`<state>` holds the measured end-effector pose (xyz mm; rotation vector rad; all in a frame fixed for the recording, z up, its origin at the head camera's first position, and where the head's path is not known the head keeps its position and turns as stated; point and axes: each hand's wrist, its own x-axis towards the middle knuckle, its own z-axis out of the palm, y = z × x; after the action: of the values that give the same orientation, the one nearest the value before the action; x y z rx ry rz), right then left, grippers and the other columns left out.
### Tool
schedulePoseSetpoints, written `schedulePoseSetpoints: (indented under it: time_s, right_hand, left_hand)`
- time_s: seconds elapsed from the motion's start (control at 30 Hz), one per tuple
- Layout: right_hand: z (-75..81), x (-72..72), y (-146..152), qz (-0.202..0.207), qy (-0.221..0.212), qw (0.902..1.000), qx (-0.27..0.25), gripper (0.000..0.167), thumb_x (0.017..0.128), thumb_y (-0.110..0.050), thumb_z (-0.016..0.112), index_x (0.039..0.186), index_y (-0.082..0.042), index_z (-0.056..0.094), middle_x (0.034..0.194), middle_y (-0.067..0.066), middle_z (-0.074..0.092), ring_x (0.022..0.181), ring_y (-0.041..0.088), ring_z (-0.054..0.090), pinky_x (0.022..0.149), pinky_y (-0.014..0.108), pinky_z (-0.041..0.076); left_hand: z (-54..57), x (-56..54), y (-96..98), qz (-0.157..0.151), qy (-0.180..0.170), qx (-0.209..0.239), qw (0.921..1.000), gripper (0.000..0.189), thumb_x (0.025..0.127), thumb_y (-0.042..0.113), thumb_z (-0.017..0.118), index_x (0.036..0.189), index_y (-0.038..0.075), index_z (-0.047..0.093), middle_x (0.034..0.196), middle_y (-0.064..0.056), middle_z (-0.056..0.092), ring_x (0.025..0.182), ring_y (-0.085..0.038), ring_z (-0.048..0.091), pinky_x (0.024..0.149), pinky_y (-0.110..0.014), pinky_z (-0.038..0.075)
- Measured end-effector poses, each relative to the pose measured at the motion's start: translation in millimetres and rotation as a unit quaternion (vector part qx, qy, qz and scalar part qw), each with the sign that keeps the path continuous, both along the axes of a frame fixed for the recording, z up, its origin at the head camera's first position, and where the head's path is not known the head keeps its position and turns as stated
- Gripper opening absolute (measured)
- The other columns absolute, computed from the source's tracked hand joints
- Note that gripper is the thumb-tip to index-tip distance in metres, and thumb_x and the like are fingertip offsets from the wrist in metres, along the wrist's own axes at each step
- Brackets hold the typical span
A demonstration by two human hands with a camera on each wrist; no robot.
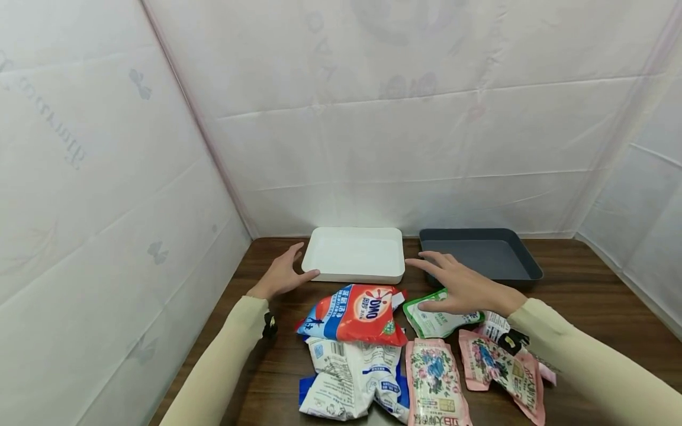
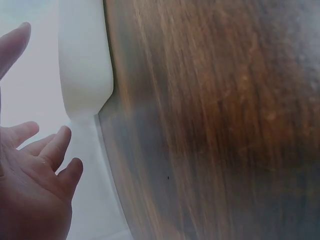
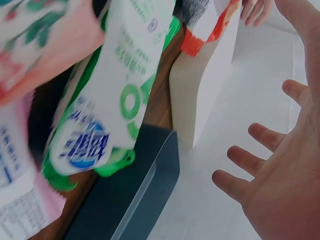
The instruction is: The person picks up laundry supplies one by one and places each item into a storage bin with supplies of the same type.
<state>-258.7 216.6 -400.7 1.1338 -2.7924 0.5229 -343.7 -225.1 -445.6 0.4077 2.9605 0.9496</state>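
Observation:
My left hand (image 1: 282, 274) is at the left side of an empty white tray (image 1: 354, 254), its fingers spread and its thumb near the front corner. In the left wrist view, a gap shows between those fingers (image 2: 56, 147) and the white tray (image 2: 87, 55). My right hand (image 1: 460, 284) hovers, spread, above a green-and-white pouch (image 1: 439, 322). Its index fingertip points at the white tray's right edge, and neither hand holds anything. Right of the white tray lies a dark grey tray (image 1: 479, 254), partly hidden by the right hand.
In front of the white tray lies a red-and-blue OMO bag (image 1: 367, 313), overlapping a white-and-blue bag (image 1: 346, 378). A pink floral pouch (image 1: 437, 384) lies to their right. Another pink pouch (image 1: 503, 370) is under the right forearm. White sheeting (image 1: 362, 148) encloses the wooden table (image 1: 581, 278).

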Motion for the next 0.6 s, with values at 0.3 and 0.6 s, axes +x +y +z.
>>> schedulePoseSetpoints:
  time_s: [0.3,0.6]
  right_hand:
    - [-0.2,-0.8,-23.9,0.035,-0.015,0.9993,0.002,0.089,0.09,-0.061,0.071,0.162,-0.024,0.034,0.163,0.02,0.03,0.142,0.046,0.036,0.1,0.071,0.045]
    - [1.8,0.5,-53.1,0.043,-0.041,0.9979,0.026,0.093,0.086,-0.069,0.069,0.162,-0.029,0.033,0.165,0.016,0.028,0.143,0.044,0.035,0.102,0.07,0.045]
  left_hand:
    - [1.3,-7.3,14.7,-0.005,0.016,-0.026,0.9995,0.101,0.089,0.056,0.074,0.161,0.002,0.028,0.161,-0.022,0.036,0.145,-0.04,0.042,0.115,-0.059,0.037]
    - [-0.1,-14.2,19.2,-0.023,0.023,-0.04,0.9987,0.096,0.089,0.054,0.075,0.159,0.004,0.034,0.16,-0.019,0.041,0.144,-0.038,0.042,0.116,-0.059,0.036]
